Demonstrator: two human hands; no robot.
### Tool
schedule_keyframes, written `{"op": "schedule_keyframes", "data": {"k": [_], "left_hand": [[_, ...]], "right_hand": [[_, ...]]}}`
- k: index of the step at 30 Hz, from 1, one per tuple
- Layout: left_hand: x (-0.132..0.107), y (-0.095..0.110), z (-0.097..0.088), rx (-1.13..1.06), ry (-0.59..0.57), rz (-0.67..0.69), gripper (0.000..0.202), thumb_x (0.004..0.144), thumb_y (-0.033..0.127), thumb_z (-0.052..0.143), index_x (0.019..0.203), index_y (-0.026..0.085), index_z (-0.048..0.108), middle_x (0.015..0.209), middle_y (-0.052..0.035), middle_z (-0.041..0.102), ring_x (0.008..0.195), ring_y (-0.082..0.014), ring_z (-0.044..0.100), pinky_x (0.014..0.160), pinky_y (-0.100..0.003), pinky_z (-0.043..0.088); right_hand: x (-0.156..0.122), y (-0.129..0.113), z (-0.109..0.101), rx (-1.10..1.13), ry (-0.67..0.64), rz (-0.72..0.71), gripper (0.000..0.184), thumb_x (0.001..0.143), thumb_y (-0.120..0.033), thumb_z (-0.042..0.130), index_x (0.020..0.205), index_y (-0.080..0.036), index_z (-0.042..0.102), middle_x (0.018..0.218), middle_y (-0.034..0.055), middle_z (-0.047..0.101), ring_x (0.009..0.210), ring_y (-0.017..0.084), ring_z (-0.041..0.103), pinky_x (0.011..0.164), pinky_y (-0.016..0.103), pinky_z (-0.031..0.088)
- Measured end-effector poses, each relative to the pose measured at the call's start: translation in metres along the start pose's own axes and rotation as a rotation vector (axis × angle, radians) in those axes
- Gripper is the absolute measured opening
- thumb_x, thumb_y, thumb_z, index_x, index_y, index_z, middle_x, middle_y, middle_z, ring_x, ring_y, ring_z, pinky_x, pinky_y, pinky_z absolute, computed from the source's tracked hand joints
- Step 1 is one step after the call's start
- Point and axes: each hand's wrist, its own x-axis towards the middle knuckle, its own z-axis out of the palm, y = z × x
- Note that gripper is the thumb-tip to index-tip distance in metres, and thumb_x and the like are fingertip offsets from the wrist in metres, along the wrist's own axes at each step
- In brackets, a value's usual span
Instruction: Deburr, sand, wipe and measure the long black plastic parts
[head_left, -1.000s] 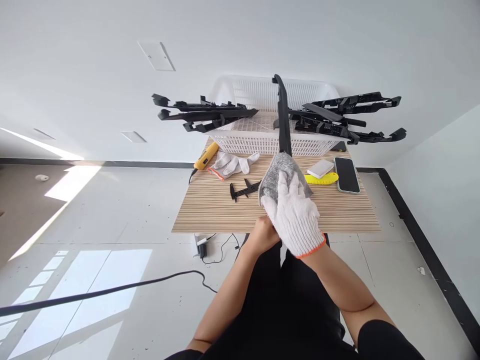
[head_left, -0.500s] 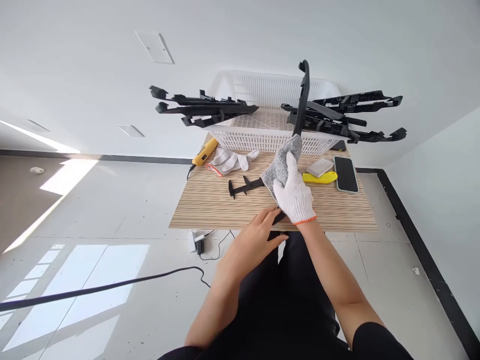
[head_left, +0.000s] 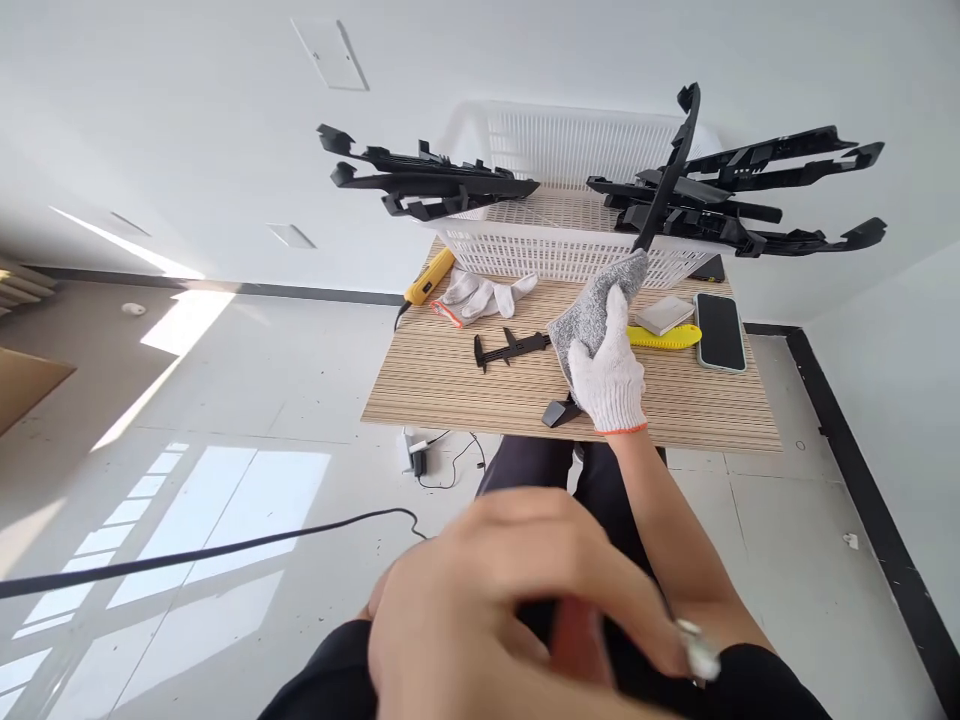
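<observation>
My right hand (head_left: 607,375), in a white knit glove with an orange cuff edge, presses a grey cloth (head_left: 596,310) round a long black plastic strip (head_left: 664,195). The strip slants up over the basket, and its lower end (head_left: 559,410) shows near the table's front edge. My bare left hand (head_left: 495,580) is raised close to the camera, its bent fingers smeared by motion; whether it holds anything is unclear. A black caliper (head_left: 510,348) lies left of the cloth, its right end covered. A yellow-handled tool (head_left: 664,338) is right of my glove.
Behind stands a white basket (head_left: 525,250) with several black plastic parts (head_left: 435,185) sticking out both sides. On the wooden table (head_left: 435,385) lie a spare glove (head_left: 484,297), a yellow power tool (head_left: 429,278), a pale block (head_left: 664,314) and a phone (head_left: 720,330). A cable (head_left: 225,550) crosses lower left.
My left hand has left the strip's lower end and come up close to the camera. The right hand keeps its hold on the cloth and strip. The view has shifted slightly.
</observation>
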Motion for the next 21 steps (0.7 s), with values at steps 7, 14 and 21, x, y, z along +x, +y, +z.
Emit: {"op": "schedule_keyframes", "data": {"k": [7, 14, 21], "left_hand": [[0.021, -0.12, 0.052, 0.219, -0.149, -0.291, 0.051, 0.084, 0.027, 0.072, 0.132, 0.026, 0.053, 0.133, -0.0092, 0.061, 0.123, -0.0284, 0.062, 0.101, -0.046, 0.054], [0.031, -0.159, 0.081, 0.122, -0.067, -0.316, 0.022, 0.083, 0.015, 0.063, 0.104, 0.021, 0.068, 0.111, -0.0078, 0.07, 0.101, -0.024, 0.068, 0.085, -0.034, 0.055], [0.037, -0.167, 0.076, 0.121, -0.006, -0.415, 0.009, 0.076, 0.016, 0.07, 0.085, 0.018, 0.071, 0.087, -0.0039, 0.073, 0.082, -0.0201, 0.068, 0.077, -0.03, 0.054]], "right_hand": [[0.006, -0.007, 0.0, 0.022, -0.011, -0.087, 0.077, 0.095, -0.033, 0.045, 0.163, -0.033, 0.011, 0.125, 0.0116, 0.068, 0.083, 0.026, 0.07, 0.073, 0.04, 0.056], [-0.051, -0.024, -0.008, -0.193, -0.122, -0.175, 0.071, 0.104, -0.045, 0.029, 0.162, -0.006, 0.016, 0.116, 0.0246, 0.068, 0.076, 0.026, 0.07, 0.067, 0.037, 0.058], [-0.039, -0.014, 0.0, -0.248, -0.112, -0.382, 0.08, 0.1, -0.055, 0.042, 0.162, -0.011, 0.018, 0.158, 0.0286, 0.036, 0.146, 0.04, 0.038, 0.095, 0.043, 0.056]]}}
